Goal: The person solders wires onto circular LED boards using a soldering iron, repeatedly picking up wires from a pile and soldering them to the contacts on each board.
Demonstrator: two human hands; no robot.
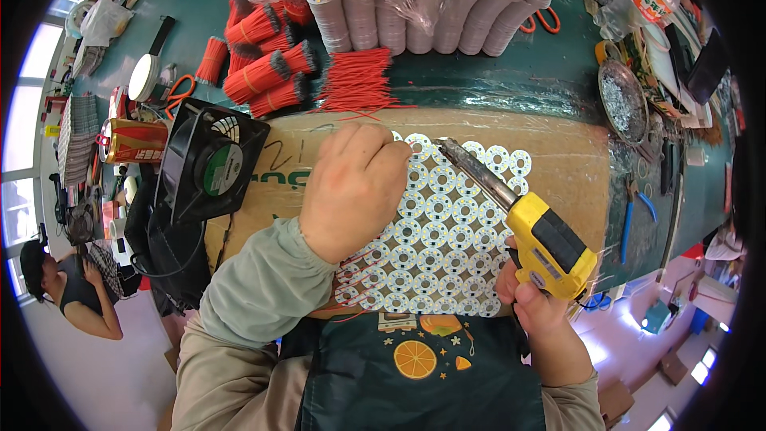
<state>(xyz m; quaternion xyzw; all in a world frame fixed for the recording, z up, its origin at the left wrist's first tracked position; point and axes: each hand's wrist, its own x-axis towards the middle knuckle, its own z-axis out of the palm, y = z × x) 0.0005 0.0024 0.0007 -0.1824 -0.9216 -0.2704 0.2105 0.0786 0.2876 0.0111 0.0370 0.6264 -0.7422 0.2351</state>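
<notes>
Rows of small round white circuit boards (pixel 439 207) lie on a cardboard sheet (pixel 558 144) in front of me. My right hand (pixel 531 295) is wrapped round the grip of a yellow and black soldering gun (pixel 554 243). Its metal tip reaches the boards of the top row. Close to that tip, my left hand (pixel 355 183) is closed in a pinch at the top left of the boards, with a bit of thin red wire showing by its fingers. Its fingertips are mostly hidden. Red wires run from several boards at the lower left.
Beyond the cardboard lie a loose pile of red wires (pixel 359 84) and bundled red wires (pixel 259 76). Tall stacks of round boards (pixel 423 20) stand behind. A black fan (pixel 211 161) and a can (pixel 136 140) are at left; a metal bowl (pixel 622 100) and blue-handled pliers (pixel 628 223) at right.
</notes>
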